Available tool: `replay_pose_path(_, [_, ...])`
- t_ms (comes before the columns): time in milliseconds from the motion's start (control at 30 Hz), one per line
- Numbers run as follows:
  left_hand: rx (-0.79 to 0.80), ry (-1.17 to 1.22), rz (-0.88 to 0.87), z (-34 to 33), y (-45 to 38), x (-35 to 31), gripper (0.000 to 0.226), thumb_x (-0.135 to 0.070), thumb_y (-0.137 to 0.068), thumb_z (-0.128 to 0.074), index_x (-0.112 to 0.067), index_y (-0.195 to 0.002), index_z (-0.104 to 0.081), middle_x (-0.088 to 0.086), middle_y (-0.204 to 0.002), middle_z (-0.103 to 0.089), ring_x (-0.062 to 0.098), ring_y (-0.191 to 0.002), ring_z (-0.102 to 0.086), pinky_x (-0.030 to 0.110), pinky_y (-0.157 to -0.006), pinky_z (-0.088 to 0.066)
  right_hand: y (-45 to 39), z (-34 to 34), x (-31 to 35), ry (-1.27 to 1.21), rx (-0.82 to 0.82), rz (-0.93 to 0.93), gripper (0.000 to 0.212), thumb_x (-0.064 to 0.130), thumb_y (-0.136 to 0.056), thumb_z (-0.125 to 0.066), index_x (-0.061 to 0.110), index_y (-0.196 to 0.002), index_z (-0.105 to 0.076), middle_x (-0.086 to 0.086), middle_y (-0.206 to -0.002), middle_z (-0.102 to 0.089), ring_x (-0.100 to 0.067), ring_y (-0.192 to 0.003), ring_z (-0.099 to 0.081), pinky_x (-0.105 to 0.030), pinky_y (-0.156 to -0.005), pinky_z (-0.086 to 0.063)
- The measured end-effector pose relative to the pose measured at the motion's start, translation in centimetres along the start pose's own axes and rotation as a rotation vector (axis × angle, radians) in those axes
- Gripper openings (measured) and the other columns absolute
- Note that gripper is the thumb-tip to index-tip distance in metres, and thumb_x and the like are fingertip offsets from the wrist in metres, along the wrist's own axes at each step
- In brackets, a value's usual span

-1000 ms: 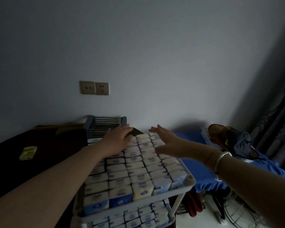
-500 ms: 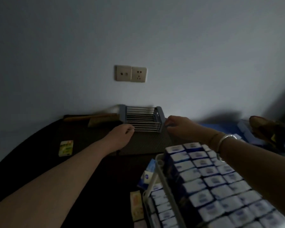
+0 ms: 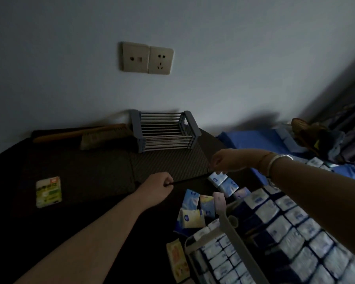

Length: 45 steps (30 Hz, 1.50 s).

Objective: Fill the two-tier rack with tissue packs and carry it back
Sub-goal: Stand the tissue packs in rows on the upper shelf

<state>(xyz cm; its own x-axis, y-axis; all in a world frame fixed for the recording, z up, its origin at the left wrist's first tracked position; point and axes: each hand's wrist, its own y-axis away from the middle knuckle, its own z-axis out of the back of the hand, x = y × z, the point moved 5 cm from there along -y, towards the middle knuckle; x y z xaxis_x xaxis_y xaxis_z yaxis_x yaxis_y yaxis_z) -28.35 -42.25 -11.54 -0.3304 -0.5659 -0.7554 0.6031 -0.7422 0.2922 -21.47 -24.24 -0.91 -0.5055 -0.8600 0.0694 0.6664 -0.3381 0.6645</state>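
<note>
The white two-tier rack (image 3: 232, 228) stands at the lower right. Rows of blue-and-white tissue packs (image 3: 295, 228) fill its top tier, and more packs (image 3: 219, 255) fill the tier below. Several loose packs (image 3: 195, 203) lie on the dark table beside it. My left hand (image 3: 156, 187) is a fist that pinches the thin near edge of a dark textured mat (image 3: 168, 162). My right hand (image 3: 225, 160), a bangle on its wrist, curls its fingers at the mat's near right corner, above a loose pack. Neither hand touches the rack.
A grey slatted metal basket (image 3: 164, 132) sits on the mat's far end by the wall, with a wooden brush (image 3: 103, 134) to its left. A green pack (image 3: 48, 191) lies at the left, a yellow pack (image 3: 177, 259) by the rack, and blue cloth (image 3: 254, 138) at the right.
Both hands left the top of the tissue packs, reached to the metal basket, then drew back to the mat's near edge. The view swung left, so the rack now lies at the lower right.
</note>
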Motion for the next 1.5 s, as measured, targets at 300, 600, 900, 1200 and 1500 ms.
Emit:
replay_pose_path(300, [0.051,0.043,0.150,-6.0,-5.0,0.7,0.048,-0.038,-0.087,-0.064,-0.016,-0.126,-0.048,0.003,-0.124,-0.051,0.016,-0.111,-0.051,0.031,-0.093,-0.045,-7.7,-1.4,-2.2,0.253,0.258,0.023,0.037,0.010,-0.094,-0.047,0.014,-0.131,-0.046,-0.011,-0.127,-0.054,-0.021,-0.101,-0.058,-0.046,-0.098,-0.048])
replay_pose_path(600, [0.141,-0.320,0.245,-10.9,-9.0,0.1,0.087,-0.051,-0.071,-0.075,-0.009,-0.134,-0.032,0.008,-0.138,-0.032,0.030,-0.127,-0.034,0.040,-0.102,-0.039,-12.3,-1.7,-6.5,0.372,0.171,0.047,0.074,0.035,-0.091,-0.058,0.015,-0.148,-0.017,-0.015,-0.145,-0.038,-0.031,-0.126,-0.046,-0.043,-0.106,-0.039])
replay_pose_path(900, [-0.033,0.045,0.228,-9.9,-11.9,-0.5,0.028,-0.009,-0.080,-0.067,-0.013,-0.090,-0.042,0.007,-0.093,-0.052,0.020,-0.085,-0.055,0.030,-0.069,-0.044,-15.2,-6.6,-10.4,0.312,0.134,-0.185,0.104,0.057,-0.085,-0.055,0.010,-0.149,0.012,-0.016,-0.152,-0.028,-0.033,-0.129,-0.043,-0.040,-0.105,-0.036])
replay_pose_path(1200, [-0.018,0.754,0.365,-10.3,-14.6,-1.5,0.035,-0.007,-0.091,-0.058,-0.015,-0.120,-0.040,0.012,-0.104,-0.054,0.018,-0.077,-0.058,0.037,-0.068,-0.053,-16.1,-7.9,-9.8,0.100,0.047,-0.133,0.108,0.037,-0.079,-0.071,0.009,-0.149,0.007,-0.022,-0.143,-0.030,-0.037,-0.124,-0.047,-0.040,-0.100,-0.044])
replay_pose_path(1500, [0.036,1.115,0.564,-9.8,-14.3,-1.6,0.068,-0.036,-0.084,-0.068,-0.021,-0.142,-0.034,0.014,-0.129,-0.054,0.031,-0.102,-0.060,0.046,-0.078,-0.054,-14.7,-4.9,-6.9,-0.368,-0.071,0.206,0.091,0.024,-0.067,-0.083,0.008,-0.129,-0.018,-0.005,-0.120,-0.048,-0.016,-0.108,-0.054,-0.030,-0.088,-0.053])
